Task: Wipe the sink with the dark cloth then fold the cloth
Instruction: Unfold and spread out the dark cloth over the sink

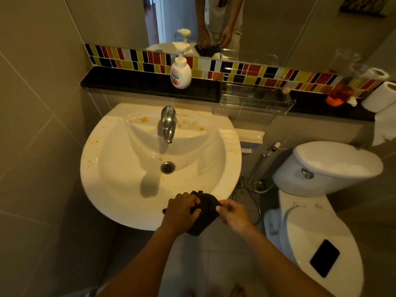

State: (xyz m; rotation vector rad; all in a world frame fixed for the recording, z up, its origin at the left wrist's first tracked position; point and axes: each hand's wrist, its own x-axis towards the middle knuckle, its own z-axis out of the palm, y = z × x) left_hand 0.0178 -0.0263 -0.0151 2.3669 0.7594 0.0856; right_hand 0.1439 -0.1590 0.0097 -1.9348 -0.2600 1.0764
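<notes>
Both hands hold the dark cloth [205,213] bunched at the sink's [120,202] front rim, partly over the edge. Left hand [182,213] fingers clamped on cloth's left side; right hand [233,215] fingers pinched tog. on its right corner. Orange-yellow specks on sink rim & basin, near tap [168,123] & drain [167,167]. Soap pump bottle [180,71] on black ledge behind; phone [324,258] on toilet lid at right

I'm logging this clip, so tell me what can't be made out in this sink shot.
- Dark cloth: its fold state, bunched between left hand and right hand, head view.
- Soap bottle label: print too small.
- Toilet paper roll: cut off by right edge.
</notes>
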